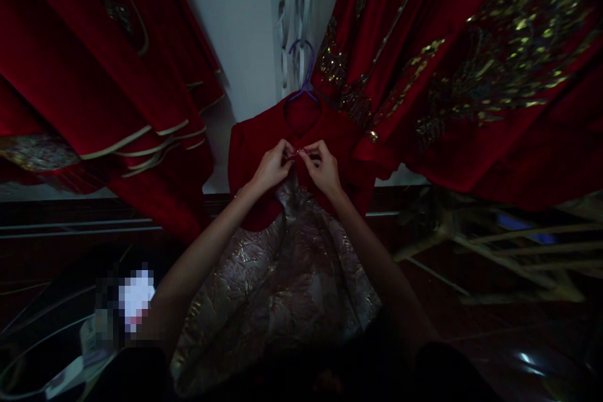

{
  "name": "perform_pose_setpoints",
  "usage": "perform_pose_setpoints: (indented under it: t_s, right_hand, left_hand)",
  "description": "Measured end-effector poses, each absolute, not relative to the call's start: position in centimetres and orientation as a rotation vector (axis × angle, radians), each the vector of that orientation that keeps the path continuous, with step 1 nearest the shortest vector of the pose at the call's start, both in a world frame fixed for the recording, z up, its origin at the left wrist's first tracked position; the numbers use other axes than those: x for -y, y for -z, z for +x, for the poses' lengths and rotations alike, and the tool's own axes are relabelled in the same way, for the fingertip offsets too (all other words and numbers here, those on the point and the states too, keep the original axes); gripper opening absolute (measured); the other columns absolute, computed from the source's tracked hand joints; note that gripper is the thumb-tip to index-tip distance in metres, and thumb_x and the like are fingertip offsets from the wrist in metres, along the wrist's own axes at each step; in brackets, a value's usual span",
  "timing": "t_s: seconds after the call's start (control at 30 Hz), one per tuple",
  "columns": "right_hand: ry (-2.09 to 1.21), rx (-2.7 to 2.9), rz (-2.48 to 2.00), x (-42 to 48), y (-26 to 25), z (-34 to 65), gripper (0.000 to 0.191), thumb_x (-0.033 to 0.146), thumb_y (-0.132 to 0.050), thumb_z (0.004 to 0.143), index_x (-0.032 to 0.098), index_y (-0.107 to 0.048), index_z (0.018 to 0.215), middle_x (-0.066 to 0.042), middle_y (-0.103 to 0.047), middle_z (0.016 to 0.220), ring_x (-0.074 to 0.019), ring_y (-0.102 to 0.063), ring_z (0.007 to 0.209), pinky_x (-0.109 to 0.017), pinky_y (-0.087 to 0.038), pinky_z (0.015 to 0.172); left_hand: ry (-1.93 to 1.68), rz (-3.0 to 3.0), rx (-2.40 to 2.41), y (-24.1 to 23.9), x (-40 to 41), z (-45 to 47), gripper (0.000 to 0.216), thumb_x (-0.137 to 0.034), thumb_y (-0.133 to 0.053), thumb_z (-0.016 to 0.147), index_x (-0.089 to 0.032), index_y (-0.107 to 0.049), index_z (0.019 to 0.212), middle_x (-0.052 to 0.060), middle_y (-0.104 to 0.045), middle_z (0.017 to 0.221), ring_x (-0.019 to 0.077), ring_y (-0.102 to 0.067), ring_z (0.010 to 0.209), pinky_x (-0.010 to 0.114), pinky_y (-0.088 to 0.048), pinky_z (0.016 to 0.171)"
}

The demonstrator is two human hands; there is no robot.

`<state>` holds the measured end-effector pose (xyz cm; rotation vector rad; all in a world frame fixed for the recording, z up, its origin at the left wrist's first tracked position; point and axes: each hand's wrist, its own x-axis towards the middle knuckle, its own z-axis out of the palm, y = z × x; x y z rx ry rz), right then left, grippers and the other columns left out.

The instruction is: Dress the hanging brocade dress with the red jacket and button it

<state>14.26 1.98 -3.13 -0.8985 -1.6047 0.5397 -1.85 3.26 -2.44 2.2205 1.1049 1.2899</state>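
Observation:
A red jacket (pixel 249 147) hangs in front of me on a purple hanger (pixel 309 72), with a metallic patterned skirt (pixel 282 276) below it. At the front opening, under the collar, my left hand (pixel 272 166) pinches one front edge of the jacket. Facing it, my right hand (pixel 324 168) pinches the other edge, fingertips almost touching those of the left. Small shiny red bits show between the fingertips, perhaps a fastening; their exact form is too small and dark to make out.
Red garments with pale trim (pixel 122 141) hang at left, and red garments with gold sequins (pixel 509 56) at right. Behind is a white wall (pixel 235 19) with hanging metal chains (pixel 301 0). A wooden rack or chair (pixel 518 257) stands low at right; dark items lie lower left.

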Motion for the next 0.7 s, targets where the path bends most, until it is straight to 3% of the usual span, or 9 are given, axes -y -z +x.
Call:
perform_pose_setpoints:
  t_s: [0.33,0.7]
  right_hand:
    - [-0.536,1.62,-0.901,-1.78,3.19,14.64,0.018,0.041,-0.055,0.086,0.023,-0.054,0.09,-0.004,-0.064,0.093,-0.0158,-0.063,0.086,-0.028,-0.054,0.068]
    - [-0.506,1.617,-0.887,-1.98,3.39,14.44,0.014,0.038,-0.054,0.087,0.023,-0.054,0.09,-0.002,-0.064,0.092,-0.015,-0.064,0.086,-0.027,-0.054,0.069]
  left_hand:
    - [-1.318,2.17,-1.214,2.64,-3.38,-1.8,0.012,-0.013,-0.058,0.076,-0.018,-0.058,0.087,0.004,-0.067,0.087,0.0152,-0.062,0.077,0.028,-0.049,0.073]
    - [-1.327,2.237,-1.251,2.66,-3.3,-1.58,0.011,-0.013,-0.056,0.079,-0.017,-0.058,0.089,0.005,-0.067,0.087,0.0156,-0.062,0.077,0.029,-0.049,0.075]
